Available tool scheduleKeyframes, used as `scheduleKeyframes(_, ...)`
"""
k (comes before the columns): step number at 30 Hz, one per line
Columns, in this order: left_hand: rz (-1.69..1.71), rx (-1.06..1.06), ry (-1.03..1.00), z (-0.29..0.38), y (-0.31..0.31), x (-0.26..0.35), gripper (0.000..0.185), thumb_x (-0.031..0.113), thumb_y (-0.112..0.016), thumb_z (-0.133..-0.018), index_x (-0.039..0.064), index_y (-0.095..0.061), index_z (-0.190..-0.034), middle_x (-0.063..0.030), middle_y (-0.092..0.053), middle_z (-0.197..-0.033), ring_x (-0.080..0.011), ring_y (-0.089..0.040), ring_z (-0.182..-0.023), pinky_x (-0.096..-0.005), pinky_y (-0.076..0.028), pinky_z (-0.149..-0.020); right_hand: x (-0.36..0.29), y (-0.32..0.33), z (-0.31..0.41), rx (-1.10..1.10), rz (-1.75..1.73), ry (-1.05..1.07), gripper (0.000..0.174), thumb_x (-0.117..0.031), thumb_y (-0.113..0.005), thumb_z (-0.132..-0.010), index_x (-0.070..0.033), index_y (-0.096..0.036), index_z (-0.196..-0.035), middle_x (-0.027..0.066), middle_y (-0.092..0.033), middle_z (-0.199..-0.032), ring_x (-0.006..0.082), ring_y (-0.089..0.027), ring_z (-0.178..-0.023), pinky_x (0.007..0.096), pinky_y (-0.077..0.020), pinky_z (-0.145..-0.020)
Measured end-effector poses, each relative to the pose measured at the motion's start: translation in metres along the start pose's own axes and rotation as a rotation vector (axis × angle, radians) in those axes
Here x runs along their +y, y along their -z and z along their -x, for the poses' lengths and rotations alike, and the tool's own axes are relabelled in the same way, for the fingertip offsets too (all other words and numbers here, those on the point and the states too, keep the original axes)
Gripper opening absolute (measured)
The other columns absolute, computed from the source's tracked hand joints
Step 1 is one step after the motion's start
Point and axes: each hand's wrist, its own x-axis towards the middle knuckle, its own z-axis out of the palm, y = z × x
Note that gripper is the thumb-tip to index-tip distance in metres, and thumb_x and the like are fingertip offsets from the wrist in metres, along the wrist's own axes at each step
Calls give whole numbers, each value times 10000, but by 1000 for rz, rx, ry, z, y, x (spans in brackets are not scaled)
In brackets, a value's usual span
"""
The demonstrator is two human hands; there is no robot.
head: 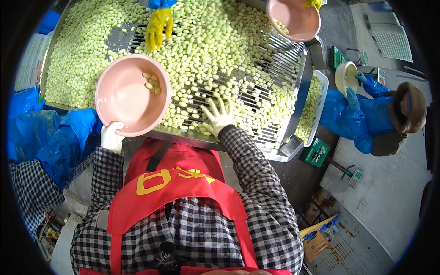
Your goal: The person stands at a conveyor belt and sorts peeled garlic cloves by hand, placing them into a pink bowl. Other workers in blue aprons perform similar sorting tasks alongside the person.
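Observation:
My left hand [112,137], in a white glove, grips the lower rim of a pink plastic bowl [120,99]. Several pale oval pieces [151,83] lie inside it, by the right wall. The bowl is held over the near edge of a metal sorting table. My right hand [220,118], gloved in white too, rests palm down with fingers spread, on or just above the slotted metal grate [245,99]. Around its fingers are scattered pale green oval pieces [202,48], grape-like in size; their exact kind is unclear. Nothing shows in its grasp.
Across the table, another person's yellow-gloved hand [158,31] reaches into the pieces near another pink bowl [294,17]. Blue sleeves [55,134] crowd the left. Beyond the table's right end are a filled white basket [314,106], a green platform scale [316,153] and a person holding a cream bowl [345,77].

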Motion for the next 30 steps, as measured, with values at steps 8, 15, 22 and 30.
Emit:
scheduleKeyframes(8,-122,21,0,10,-13,-15,610,-68,-569,-731,-28,-499,-1335,-167,-636,-1154,-322,-651,-1039,-445,-548,-935,73,-6,48,56,-131,-48,555,-406,-620,-943,-245,-469,-1452,84,-432,-1522,326,-509,-1298,509,-436,-1043)
scheduleKeyframes(15,-40,-32,43,23,-40,-43,649,-75,-581,-726,-26,-479,-1365,-163,-615,-1219,-335,-652,-1082,-456,-562,-933,167,5,-13,294,-289,-649,350,-286,-608,-964,-151,-612,-1287,147,-664,-1206,294,-680,-1024,414,-552,-892)
scheduleKeyframes(22,-43,-42,68,23,-78,-74,596,-83,-587,-745,-55,-502,-1334,-169,-645,-1161,-322,-684,-999,-422,-604,-853,189,-2,-11,400,-343,-610,177,-226,-681,-869,-195,-746,-1030,83,-717,-1056,265,-672,-1005,383,-527,-909)
scheduleKeyframes(30,-106,-13,70,34,-92,-80,637,-95,-586,-723,-74,-475,-1350,-200,-630,-1202,-353,-681,-1022,-453,-606,-860,160,25,-33,202,-307,-688,343,-384,-605,-935,-135,-676,-1160,106,-727,-1037,261,-701,-983,389,-548,-862)
